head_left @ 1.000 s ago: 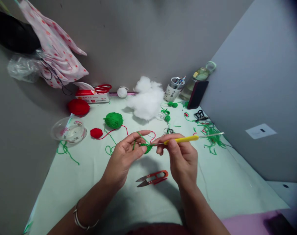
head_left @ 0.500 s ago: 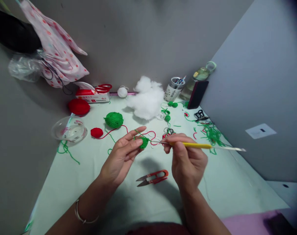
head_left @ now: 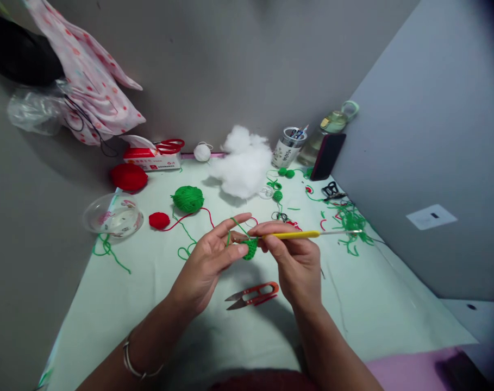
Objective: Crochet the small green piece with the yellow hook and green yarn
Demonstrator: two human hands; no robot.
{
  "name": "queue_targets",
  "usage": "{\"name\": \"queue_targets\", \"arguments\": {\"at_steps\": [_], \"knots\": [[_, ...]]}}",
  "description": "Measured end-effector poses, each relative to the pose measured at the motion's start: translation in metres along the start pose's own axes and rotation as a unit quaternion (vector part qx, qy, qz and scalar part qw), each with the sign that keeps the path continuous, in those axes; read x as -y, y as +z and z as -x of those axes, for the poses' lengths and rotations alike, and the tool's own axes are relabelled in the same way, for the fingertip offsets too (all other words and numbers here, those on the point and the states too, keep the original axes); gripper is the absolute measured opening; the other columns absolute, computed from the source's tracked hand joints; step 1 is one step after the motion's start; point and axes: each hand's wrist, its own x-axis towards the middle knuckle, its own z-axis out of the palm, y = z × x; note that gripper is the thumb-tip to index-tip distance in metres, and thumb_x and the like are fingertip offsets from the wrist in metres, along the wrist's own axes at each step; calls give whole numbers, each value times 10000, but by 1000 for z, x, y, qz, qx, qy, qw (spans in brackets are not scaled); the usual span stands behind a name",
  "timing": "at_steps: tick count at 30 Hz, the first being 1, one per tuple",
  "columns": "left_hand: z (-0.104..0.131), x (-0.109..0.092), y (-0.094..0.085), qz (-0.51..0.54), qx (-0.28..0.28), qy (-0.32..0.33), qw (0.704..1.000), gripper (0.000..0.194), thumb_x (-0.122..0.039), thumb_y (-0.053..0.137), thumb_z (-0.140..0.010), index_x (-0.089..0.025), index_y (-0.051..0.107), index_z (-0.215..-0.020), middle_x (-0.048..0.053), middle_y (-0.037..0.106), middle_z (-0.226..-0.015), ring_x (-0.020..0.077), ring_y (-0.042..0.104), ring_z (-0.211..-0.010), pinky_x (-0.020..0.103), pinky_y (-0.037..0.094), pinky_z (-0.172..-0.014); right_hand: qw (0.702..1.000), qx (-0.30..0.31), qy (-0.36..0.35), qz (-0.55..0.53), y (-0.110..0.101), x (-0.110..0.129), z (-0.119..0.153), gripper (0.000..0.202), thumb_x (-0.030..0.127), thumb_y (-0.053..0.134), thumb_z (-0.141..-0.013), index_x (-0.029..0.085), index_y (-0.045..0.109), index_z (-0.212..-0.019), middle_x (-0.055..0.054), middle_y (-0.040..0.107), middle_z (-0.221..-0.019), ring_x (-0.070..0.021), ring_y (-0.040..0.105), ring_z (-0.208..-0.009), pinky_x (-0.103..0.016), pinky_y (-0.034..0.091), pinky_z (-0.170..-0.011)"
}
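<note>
I see the left hand (head_left: 204,260) pinching the green crochet piece (head_left: 250,250) above the desk (head_left: 112,298); the right hand (head_left: 299,266) closed round the yellow hook (head_left: 299,235); pens (head_left: 299,132) stand in the cup (head_left: 286,155) beside the bottle (head_left: 332,123).

The single view looks from the wearer's head, forward and down over the table (head_left: 120,293), facing the white stuffing (head_left: 242,168) and the grey wall (head_left: 238,65) behind it. It sits close — left hand (head_left: 201,260) and right hand (head_left: 299,260) are nearer than the stuffing — and spans wide, from the hanging cloth (head_left: 94,81) left of the stuffing to the pale wall (head_left: 426,152) right of it.
</note>
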Motion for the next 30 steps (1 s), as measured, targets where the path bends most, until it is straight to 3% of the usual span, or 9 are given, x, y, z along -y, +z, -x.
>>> {"name": "queue_targets", "arguments": {"at_steps": [7,13,18,22,25,28,30], "knots": [[1,0,-4,-17,-14,-1,1000,640,-239,872,-837,-284,654,-1437,-6,692,-951,169,593,-949,342,399,-983,999,-23,24,-21,-2,-2,2,137,286,680,-1014,293,815,-993,5,789,-940,-114,662,-743,-266,522,-664],[0,-2,-6,-28,-13,7,1000,579,-254,881,-832,-311,699,-1379,-22,665,-929,143,567,-901,309,409,-910,996,-19,37,-84,-2,0,0,168,314,638,-1038,260,782,-970,-9,788,-928,-116,661,-718,-270,525,-665],[-1,-3,-7,-46,-13,21,999,535,-263,871,-834,-303,726,-1347,-20,640,-909,130,545,-843,287,425,-843,996,-6,34,-77,-4,2,0,186,328,597,-1058,243,740,-975,-11,784,-907,-122,665,-708,-279,544,-675],[0,-2,-4,-84,-46,54,994,554,-212,863,-825,-273,715,-1355,-31,622,-862,115,525,-786,261,426,-781,997,4,-57,57,-3,4,5,207,203,530,-1075,247,731,-1051,-28,776,-952,-141,695,-762,-308,574,-706],[1,1,0,-82,-85,77,990,627,-178,881,-800,-237,674,-1389,-49,617,-816,105,532,-759,247,442,-791,952,38,-197,230,1,1,11,247,106,567,-1028,245,728,-1155,-61,779,-1000,-184,721,-879,-344,597,-755],[1,1,3,-13,-67,33,997,681,-232,893,-801,-203,634,-1430,-30,657,-829,116,578,-787,245,464,-800,895,25,-277,349,5,-2,15,311,81,647,-978,259,748,-1213,-93,768,-1076,-211,720,-952,-356,604,-763],[0,-1,3,40,-43,-18,998,639,-250,889,-807,-172,662,-1399,-24,659,-798,98,559,-719,220,452,-729,914,-4,-254,316,4,-2,15,305,94,636,-989,276,761,-1199,-83,767,-1062,-207,716,-928,-360,604,-751]]}}
